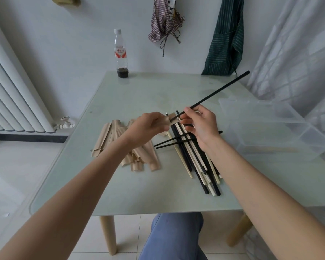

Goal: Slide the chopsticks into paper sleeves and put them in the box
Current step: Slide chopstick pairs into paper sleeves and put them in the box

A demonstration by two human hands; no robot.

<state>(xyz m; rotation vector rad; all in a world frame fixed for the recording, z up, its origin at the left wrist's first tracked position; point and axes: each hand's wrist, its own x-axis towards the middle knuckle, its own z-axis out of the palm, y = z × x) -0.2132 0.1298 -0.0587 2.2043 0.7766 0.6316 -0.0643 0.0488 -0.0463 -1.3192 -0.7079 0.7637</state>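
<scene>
My left hand [150, 124] grips a brown paper sleeve [171, 120] above the table, its open end facing right. A black chopstick [219, 91] is pinched in my right hand [199, 124]; its lower tip sits at the sleeve's mouth and its long end points up and to the right. Under my left forearm lies a heap of paper sleeves [139, 158]. Black and cream chopsticks [195, 166] lie piled below my right hand, two black ones crossing the rest. A clear plastic box [270, 128] stands at the right with a sleeved pair inside.
A plastic bottle [121, 53] with dark liquid at the bottom stands at the far edge of the pale green table [129, 194]. A radiator is at the left, aprons hang on the wall, and a curtain hangs at the right.
</scene>
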